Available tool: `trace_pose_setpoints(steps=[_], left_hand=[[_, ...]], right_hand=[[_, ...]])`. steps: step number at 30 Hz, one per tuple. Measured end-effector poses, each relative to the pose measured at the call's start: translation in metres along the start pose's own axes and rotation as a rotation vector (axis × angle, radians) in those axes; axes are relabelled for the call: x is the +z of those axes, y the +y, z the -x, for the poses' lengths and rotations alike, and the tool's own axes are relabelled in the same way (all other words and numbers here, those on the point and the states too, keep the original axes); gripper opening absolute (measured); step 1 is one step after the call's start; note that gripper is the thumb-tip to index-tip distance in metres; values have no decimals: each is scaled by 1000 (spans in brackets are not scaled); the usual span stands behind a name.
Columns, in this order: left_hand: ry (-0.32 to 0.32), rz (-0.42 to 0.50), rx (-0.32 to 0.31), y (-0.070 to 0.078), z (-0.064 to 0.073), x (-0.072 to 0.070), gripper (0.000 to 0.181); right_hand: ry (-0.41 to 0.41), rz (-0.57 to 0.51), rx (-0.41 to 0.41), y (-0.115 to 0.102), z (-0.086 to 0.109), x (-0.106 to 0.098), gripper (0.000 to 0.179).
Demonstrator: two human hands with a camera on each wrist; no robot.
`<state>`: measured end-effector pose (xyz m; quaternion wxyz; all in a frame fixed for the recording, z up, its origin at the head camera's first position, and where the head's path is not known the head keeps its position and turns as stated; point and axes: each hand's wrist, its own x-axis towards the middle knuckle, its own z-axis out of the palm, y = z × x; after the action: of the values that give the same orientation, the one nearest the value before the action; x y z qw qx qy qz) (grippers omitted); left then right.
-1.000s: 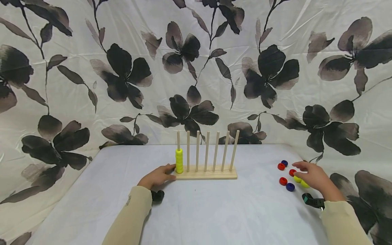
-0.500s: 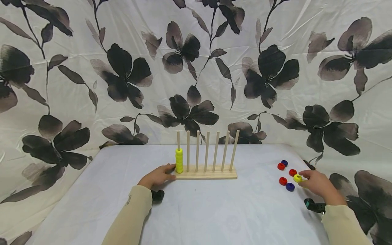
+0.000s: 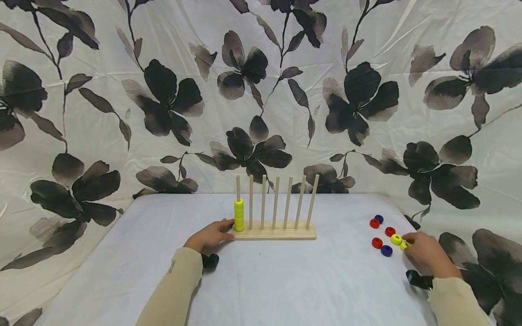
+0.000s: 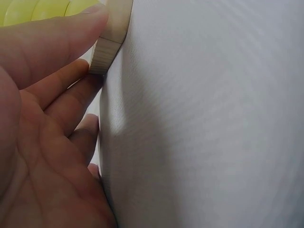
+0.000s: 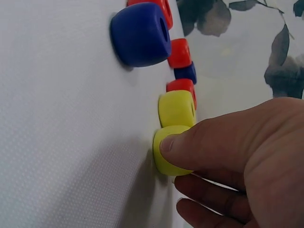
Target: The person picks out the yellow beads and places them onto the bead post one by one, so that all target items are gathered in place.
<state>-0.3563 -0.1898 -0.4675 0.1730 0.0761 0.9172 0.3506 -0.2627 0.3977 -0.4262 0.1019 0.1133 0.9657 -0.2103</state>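
Note:
A wooden peg rack (image 3: 275, 233) stands on the white table, several upright pegs along its base. Yellow beads (image 3: 239, 216) are stacked on its leftmost peg. My left hand (image 3: 209, 234) holds the left end of the base; in the left wrist view the thumb lies on the wood (image 4: 107, 52), with the fingers at its end. At the right, my right hand (image 3: 428, 252) pinches a yellow bead (image 5: 166, 161), the thumb on its near side. Another yellow bead (image 5: 175, 108) touches it. The far side of the pinched bead is hidden by the hand.
Red beads (image 3: 377, 243) and blue beads (image 3: 386, 250) lie scattered left of my right hand. The table (image 3: 285, 285) extends toward me in front of the rack. A floral cloth (image 3: 285, 90) hangs behind it.
My right hand has come down and slightly nearer, from hovering over the beads to pinching the nearer yellow one. The left hand stays at the rack's end.

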Motion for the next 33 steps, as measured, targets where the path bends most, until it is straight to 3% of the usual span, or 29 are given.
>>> trace_pose_setpoints(steps=[10,33], left_hand=[[8,1,-11,0,0,0,66],[14,-21,-14,0,1,1,65]], right_hand=[[18,10,19,0,1,3,48],[77,54,-91,-15,10,5,46]])
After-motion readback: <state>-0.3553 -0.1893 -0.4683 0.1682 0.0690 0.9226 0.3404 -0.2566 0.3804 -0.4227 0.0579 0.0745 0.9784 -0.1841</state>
